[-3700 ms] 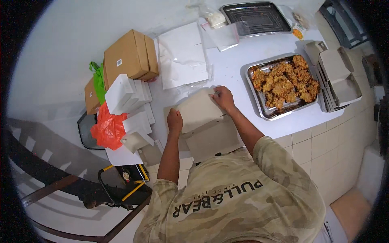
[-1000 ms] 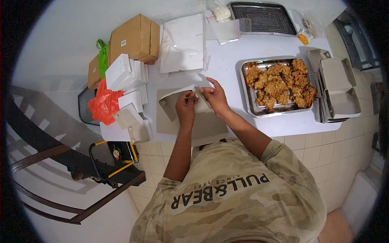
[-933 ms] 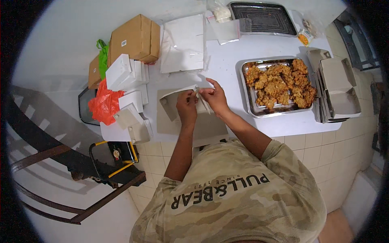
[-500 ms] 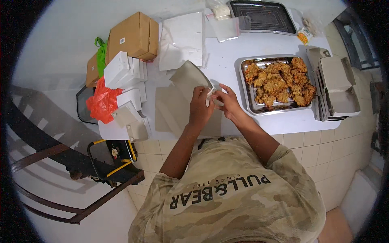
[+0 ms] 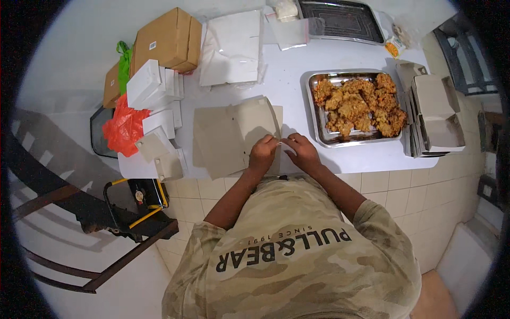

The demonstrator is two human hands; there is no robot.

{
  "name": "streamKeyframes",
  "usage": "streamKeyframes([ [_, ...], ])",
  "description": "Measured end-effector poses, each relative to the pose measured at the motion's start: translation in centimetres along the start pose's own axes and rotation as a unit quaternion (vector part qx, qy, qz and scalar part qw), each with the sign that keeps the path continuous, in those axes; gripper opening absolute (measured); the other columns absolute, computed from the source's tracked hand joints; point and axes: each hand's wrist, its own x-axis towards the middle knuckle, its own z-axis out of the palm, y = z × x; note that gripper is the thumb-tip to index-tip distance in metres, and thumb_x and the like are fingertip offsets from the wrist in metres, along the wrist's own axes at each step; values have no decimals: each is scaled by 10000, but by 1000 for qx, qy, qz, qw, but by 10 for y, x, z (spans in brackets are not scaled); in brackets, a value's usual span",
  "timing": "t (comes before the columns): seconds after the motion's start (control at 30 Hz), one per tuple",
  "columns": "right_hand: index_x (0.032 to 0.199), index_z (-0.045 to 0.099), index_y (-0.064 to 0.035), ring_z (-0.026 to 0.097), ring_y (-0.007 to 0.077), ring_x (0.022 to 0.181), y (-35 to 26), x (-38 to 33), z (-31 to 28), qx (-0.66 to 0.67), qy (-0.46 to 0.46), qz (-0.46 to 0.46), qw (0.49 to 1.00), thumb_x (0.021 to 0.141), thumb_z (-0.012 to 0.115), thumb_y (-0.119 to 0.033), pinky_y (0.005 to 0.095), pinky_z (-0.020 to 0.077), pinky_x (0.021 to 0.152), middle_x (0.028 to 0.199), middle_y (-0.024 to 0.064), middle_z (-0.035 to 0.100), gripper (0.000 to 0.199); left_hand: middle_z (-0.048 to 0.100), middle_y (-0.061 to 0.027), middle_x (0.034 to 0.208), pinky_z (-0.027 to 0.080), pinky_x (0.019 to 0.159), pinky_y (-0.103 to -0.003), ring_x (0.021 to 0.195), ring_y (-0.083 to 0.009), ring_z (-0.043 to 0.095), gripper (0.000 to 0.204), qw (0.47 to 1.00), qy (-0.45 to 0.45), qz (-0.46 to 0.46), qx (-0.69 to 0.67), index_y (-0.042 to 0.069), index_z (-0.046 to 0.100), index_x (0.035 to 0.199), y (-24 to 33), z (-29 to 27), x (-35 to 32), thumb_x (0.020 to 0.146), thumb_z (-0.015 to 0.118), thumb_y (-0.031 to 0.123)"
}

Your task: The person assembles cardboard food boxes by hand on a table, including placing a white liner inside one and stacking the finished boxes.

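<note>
Both forearms (image 5: 235, 199) angle inward, left grip (image 5: 263, 153) curled tight, right grip (image 5: 304, 153) looser, the two nearly meeting before the torso (image 5: 297, 212)!

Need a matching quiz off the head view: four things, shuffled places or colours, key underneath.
Things:
1. Cardboard sheet
2. Crumpled bag
3. Fried food
4. Far tray

Places or colours:
A. Heaped in the near metal tray
B. Black inside
C. At the left hand and right hand
D. Red

Pairs: 1-C, 2-D, 3-A, 4-B
</note>
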Motion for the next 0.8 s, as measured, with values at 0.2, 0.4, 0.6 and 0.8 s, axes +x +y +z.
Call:
streamKeyframes([
  [0.2,981,558,-62,533,256,806,1,9,-3,-4,-35,-4,999,670,647,-46,333,445,687,917,82,530,325,563,-73,776,448,618,-380,712,-254,550,75,987,111,88,72,47,565,782,-1,2,-3,720,523,42],
  [0.4,1161,452,-82,551,202,758,-3,-1,9,149,40,165,974,687,667,-65,280,477,627,979,130,504,521,559,-134,769,436,620,-393,735,-310,548,186,998,50,-48,11,49,492,924,-17,12,5,746,541,76],
  [0.6,1151,438,-27,532,133,771,16,-23,55,318,-95,269,904,757,652,-193,260,449,678,885,79,562,478,591,-162,767,448,616,-439,723,-358,574,340,967,136,-152,-154,121,425,1057,-24,29,56,743,540,60],
  [0.8,976,550,-9,545,135,700,0,18,78,79,-54,306,947,708,690,-281,264,448,640,778,64,589,406,614,-120,802,469,645,-359,738,-266,604,243,923,230,-124,-284,89,534,986,-63,-6,67,761,589,162],
])
